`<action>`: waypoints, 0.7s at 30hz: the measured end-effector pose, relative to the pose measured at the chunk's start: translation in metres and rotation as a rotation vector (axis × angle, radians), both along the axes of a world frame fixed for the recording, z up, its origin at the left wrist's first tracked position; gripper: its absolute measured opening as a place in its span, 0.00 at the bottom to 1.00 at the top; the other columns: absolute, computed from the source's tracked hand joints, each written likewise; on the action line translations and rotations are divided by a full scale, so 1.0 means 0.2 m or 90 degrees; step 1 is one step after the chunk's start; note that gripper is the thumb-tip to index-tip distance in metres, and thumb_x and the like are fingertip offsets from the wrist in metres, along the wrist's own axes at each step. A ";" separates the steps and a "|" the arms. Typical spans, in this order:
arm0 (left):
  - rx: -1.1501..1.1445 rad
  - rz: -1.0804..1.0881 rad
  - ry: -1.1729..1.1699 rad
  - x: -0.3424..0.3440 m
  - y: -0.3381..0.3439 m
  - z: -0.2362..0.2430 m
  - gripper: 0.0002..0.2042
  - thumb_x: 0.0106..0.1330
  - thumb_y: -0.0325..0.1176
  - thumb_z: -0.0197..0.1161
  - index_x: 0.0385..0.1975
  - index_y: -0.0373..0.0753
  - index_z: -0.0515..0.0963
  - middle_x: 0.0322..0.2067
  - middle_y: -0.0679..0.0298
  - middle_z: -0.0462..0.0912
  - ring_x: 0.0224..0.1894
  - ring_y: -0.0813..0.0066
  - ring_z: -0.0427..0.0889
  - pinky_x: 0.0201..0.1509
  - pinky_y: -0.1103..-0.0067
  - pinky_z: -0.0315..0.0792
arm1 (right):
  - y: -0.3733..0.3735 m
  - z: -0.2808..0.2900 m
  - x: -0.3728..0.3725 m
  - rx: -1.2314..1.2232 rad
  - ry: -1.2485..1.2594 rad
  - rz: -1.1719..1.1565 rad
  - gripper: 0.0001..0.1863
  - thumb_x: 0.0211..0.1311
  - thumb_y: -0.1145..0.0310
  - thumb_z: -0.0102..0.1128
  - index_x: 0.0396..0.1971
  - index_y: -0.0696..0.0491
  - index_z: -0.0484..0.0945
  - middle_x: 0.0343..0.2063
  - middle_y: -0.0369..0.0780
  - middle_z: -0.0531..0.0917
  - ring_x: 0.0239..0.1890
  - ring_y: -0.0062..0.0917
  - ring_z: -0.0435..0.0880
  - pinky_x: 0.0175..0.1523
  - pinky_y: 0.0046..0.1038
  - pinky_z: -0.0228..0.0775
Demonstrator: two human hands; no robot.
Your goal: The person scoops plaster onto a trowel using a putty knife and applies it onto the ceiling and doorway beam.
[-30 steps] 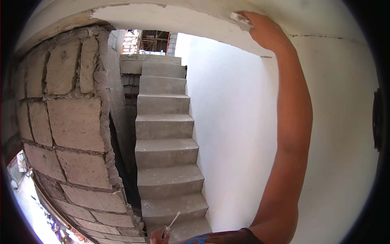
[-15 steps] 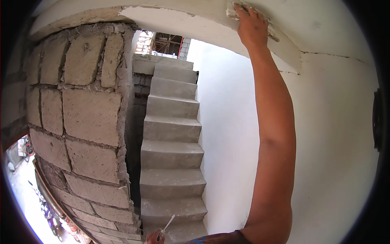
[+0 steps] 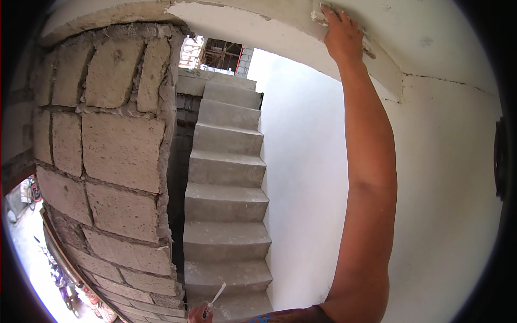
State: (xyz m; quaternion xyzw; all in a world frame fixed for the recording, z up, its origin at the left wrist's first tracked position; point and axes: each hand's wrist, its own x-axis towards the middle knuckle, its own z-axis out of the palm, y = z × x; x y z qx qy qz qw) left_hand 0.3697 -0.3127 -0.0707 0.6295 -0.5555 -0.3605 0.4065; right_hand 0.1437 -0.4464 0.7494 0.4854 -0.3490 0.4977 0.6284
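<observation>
Overhead, my right hand (image 3: 344,39) is closed on a flat, whitish, plaster-caked block (image 3: 321,17). The hand presses it to the pale plastered beam (image 3: 280,32), close to where beam and ceiling meet. Parts of the block show on both sides of my fingers; whether it is a sanding block or a float, I cannot tell. At the lower edge, my left hand (image 3: 199,314), partly cut off, grips a thin tool with a narrow pale blade (image 3: 218,293) pointing up and to the right. Its handle is mostly hidden in my fingers.
Bare concrete stairs (image 3: 226,204) climb ahead between a rough block wall (image 3: 121,153) on the left and a smooth white wall (image 3: 304,177) on the right. A crack (image 3: 447,79) runs along the right wall's top. Parked motorbikes (image 3: 64,285) stand outside, lower left.
My right hand has slid a little to the right along the beam with the block. The left hand with its thin tool has shifted slightly left. The view has tilted slightly.
</observation>
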 end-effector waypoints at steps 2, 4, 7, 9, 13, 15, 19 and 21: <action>0.004 -0.004 0.001 0.00 0.00 0.00 0.32 0.61 0.46 0.69 0.65 0.41 0.70 0.63 0.49 0.71 0.67 0.49 0.66 0.72 0.61 0.59 | 0.01 0.02 0.00 0.063 0.006 -0.011 0.25 0.63 0.77 0.49 0.61 0.48 0.74 0.62 0.46 0.73 0.64 0.43 0.70 0.69 0.46 0.58; 0.007 -0.016 -0.002 0.01 -0.01 0.00 0.32 0.61 0.46 0.69 0.65 0.41 0.70 0.63 0.49 0.71 0.67 0.49 0.66 0.72 0.61 0.59 | 0.01 0.12 -0.07 0.090 0.020 -0.020 0.25 0.63 0.77 0.50 0.61 0.48 0.74 0.62 0.46 0.73 0.65 0.44 0.69 0.70 0.46 0.58; 0.010 -0.023 0.002 0.01 -0.01 0.01 0.32 0.62 0.46 0.68 0.65 0.41 0.70 0.64 0.49 0.71 0.67 0.49 0.66 0.72 0.61 0.58 | 0.14 0.12 -0.05 0.202 0.043 0.032 0.24 0.64 0.74 0.52 0.61 0.48 0.73 0.63 0.46 0.72 0.66 0.47 0.67 0.69 0.47 0.58; 0.006 -0.032 0.000 0.01 0.00 0.01 0.32 0.62 0.45 0.68 0.65 0.41 0.70 0.64 0.49 0.70 0.68 0.49 0.66 0.73 0.61 0.58 | 0.20 0.05 -0.04 0.288 0.049 0.078 0.24 0.65 0.72 0.53 0.62 0.48 0.73 0.63 0.47 0.72 0.66 0.48 0.67 0.69 0.47 0.59; -0.009 -0.023 0.003 0.02 0.03 0.04 0.32 0.62 0.45 0.68 0.65 0.41 0.69 0.64 0.48 0.70 0.68 0.49 0.65 0.73 0.61 0.57 | 0.32 -0.24 0.00 0.274 0.055 0.000 0.31 0.61 0.79 0.51 0.65 0.43 0.70 0.60 0.41 0.77 0.59 0.38 0.77 0.64 0.36 0.69; -0.009 -0.032 -0.006 0.03 0.03 0.06 0.32 0.62 0.45 0.68 0.66 0.41 0.69 0.64 0.48 0.70 0.68 0.49 0.65 0.73 0.61 0.57 | 0.38 -0.29 0.05 0.359 0.046 0.017 0.31 0.60 0.79 0.52 0.65 0.43 0.70 0.60 0.41 0.76 0.59 0.38 0.76 0.64 0.35 0.68; 0.013 -0.061 -0.043 0.05 0.09 0.10 0.31 0.63 0.44 0.67 0.66 0.41 0.69 0.64 0.48 0.69 0.68 0.50 0.65 0.73 0.61 0.57 | 0.22 -0.18 0.13 0.081 0.072 0.081 0.29 0.59 0.79 0.52 0.62 0.42 0.74 0.56 0.41 0.78 0.57 0.39 0.77 0.62 0.41 0.69; 0.009 -0.042 -0.013 0.06 0.11 0.07 0.31 0.64 0.44 0.66 0.66 0.41 0.69 0.65 0.48 0.69 0.68 0.50 0.64 0.73 0.61 0.57 | 0.12 -0.08 0.20 -0.045 0.062 -0.009 0.28 0.61 0.77 0.54 0.61 0.40 0.74 0.58 0.38 0.77 0.60 0.38 0.74 0.64 0.43 0.63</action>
